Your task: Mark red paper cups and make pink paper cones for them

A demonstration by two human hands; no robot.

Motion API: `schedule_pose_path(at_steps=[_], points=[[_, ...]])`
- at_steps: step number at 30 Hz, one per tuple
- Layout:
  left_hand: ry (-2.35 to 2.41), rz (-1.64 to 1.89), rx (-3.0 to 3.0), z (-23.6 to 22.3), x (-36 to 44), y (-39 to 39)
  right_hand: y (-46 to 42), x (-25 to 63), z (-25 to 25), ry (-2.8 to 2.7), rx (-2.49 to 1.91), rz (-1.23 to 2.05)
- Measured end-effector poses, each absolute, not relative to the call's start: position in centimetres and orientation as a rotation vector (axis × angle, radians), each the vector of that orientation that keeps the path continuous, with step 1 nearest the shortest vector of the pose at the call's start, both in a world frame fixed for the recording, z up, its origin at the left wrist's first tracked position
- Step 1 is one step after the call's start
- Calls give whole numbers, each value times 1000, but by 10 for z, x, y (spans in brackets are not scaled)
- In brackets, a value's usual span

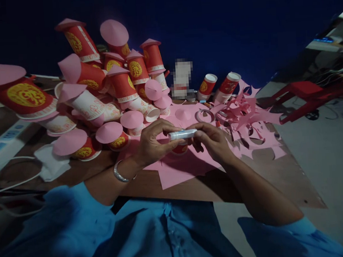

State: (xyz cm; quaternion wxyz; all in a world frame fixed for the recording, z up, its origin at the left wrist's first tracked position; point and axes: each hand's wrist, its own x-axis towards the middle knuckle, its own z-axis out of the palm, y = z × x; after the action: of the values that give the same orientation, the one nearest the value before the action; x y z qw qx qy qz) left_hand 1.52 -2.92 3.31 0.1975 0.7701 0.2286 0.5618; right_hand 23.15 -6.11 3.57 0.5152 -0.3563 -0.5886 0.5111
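Left hand [153,143], right hand [215,142] hold tube [183,134]; red cup [179,148] mostly hidden.

Scene is shot by one cam, head-worn, aimed fwd & down. Blue shirt [154,230] is caught v. close along btm edge; L hand [153,143] & R hand [215,143] are framed nr ctr, at close range, seen from abv & behind. Tabletop [146,186] is viewed obliquely, w/ dk blue bkgd [217,28] taken in farther off at top and floor [327,154] at R. Field is wide; ht is squeezed.
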Motion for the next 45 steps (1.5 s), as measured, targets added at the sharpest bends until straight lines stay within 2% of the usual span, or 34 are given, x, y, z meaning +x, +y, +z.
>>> schedule_pose_path(at_steps=[11,24,35,37,40,42,45], points=[[680,1533,2019,30,16,-26,-63,232,32,-1414,-884,1000],[800,1393,1818,30,13,-24,-62,226,26,-1724,-777,393],[714,1314,1791,26,12,-20,-65,227,29,-1617,-824,691],[689,1336,1771,23,11,-19,-63,232,33,-1513,-887,584],[712,1388,1795,18,10,-19,-54,247,39,-1439,-1084,229],[722,1412,1850,16,10,-18,-43,260,41,-1558,-1272,-5],[730,1423,1904,15,10,-17,-28,277,38,-1765,-1559,-189]])
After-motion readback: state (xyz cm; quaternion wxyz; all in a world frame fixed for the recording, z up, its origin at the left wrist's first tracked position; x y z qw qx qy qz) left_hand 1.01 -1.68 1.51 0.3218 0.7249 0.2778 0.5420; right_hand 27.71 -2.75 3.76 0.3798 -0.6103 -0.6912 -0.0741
